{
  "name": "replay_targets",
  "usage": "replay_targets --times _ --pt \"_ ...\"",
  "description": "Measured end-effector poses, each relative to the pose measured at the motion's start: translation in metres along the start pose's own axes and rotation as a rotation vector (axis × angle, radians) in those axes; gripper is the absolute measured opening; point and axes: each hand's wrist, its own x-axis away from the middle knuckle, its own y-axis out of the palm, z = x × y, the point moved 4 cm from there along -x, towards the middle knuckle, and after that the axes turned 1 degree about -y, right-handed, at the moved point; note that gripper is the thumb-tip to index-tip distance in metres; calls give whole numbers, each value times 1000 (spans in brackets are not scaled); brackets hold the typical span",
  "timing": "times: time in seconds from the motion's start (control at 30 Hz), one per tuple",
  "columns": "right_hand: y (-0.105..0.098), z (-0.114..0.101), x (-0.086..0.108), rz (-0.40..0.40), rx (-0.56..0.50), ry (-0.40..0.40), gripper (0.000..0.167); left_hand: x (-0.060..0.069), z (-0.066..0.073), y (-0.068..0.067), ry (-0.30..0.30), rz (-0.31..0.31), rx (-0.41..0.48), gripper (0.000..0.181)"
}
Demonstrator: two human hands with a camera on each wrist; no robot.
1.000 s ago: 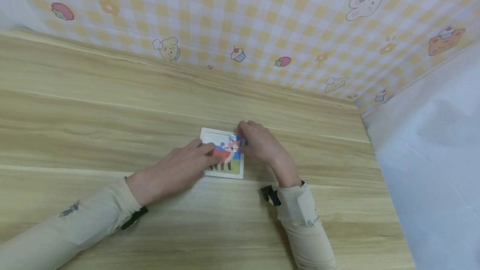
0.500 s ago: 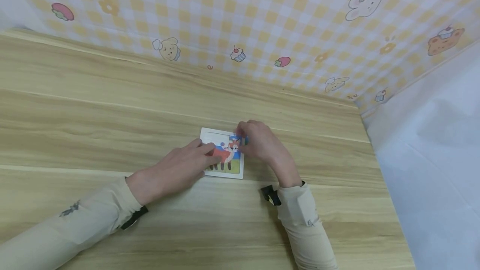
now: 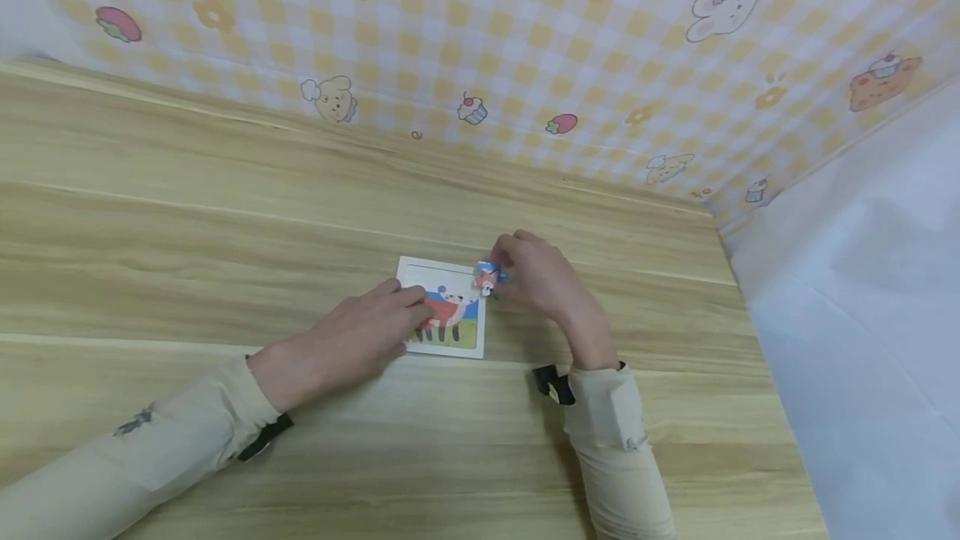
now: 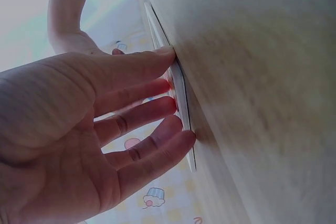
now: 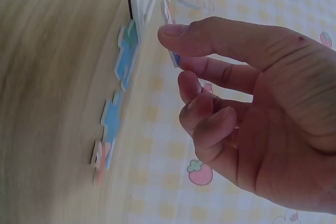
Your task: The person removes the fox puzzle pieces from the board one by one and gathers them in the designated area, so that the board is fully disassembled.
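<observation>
Nearest us are two beige sleeves [image 3: 195, 427]. Beyond, the left grip [image 3: 337, 348], fingers spread, rests on one white rectangular fox-picture puzzle board [image 3: 431, 273], set on the pale wood-grain counter [image 3: 225, 261] well in from its right and far edges. At the board's far right corner, the right grip [image 3: 543, 282] pinches one small blue-and-orange fox-face piece [image 3: 487, 277], raised. Loose blue-toned pieces [image 5: 110, 121] beside the board overlap; we cannot count them. Half a second ago we saw the pinched piece farther left, over the board.
</observation>
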Motion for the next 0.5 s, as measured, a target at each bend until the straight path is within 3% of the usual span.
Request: replay_targets --times 0.33,0.5 --pt "-5 9 3 -19 -18 17 24 0 -2 -1 11 12 5 29" --pt "-7 15 5 -45 -24 62 25 0 -2 -1 11 8 0 28"
